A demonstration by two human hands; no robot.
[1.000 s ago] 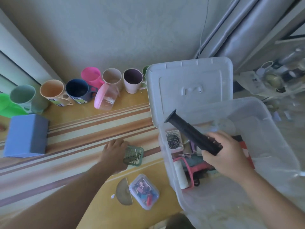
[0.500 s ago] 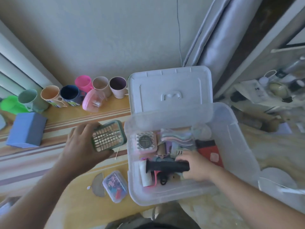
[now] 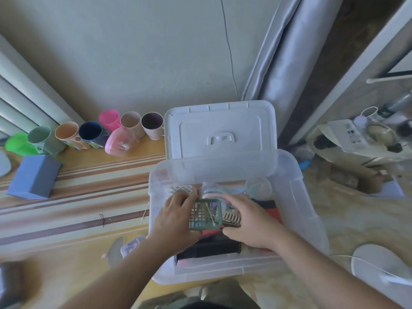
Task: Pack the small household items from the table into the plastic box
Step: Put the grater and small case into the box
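Observation:
The clear plastic box point(image 3: 312, 210) stands open at the table's right end, its white lid point(image 3: 220, 128) leaning up behind it. Both my hands are inside it. My left hand point(image 3: 174, 221) grips the left side of a small green mesh basket point(image 3: 205, 216) holding cotton swabs, above the packed items. My right hand point(image 3: 247, 221) touches the basket's right edge, over a comb-like item. A black cylindrical handle point(image 3: 211, 247) lies in the box near its front wall. On the table left of the box sit a small clear case of colourful clips point(image 3: 132, 244) and a grey half-round piece point(image 3: 116, 249).
A row of coloured cups point(image 3: 93, 134) lines the wall at the back left, with a pink-lidded clear jar point(image 3: 120, 142) in front. A blue box point(image 3: 33, 177) stands at the far left. A curtain point(image 3: 287, 59) hangs behind the box. Clutter fills the right side.
My left hand carried the green mesh basket from over the table into the box. My right hand let go of the black handle, which now lies in the box, and moved to the basket.

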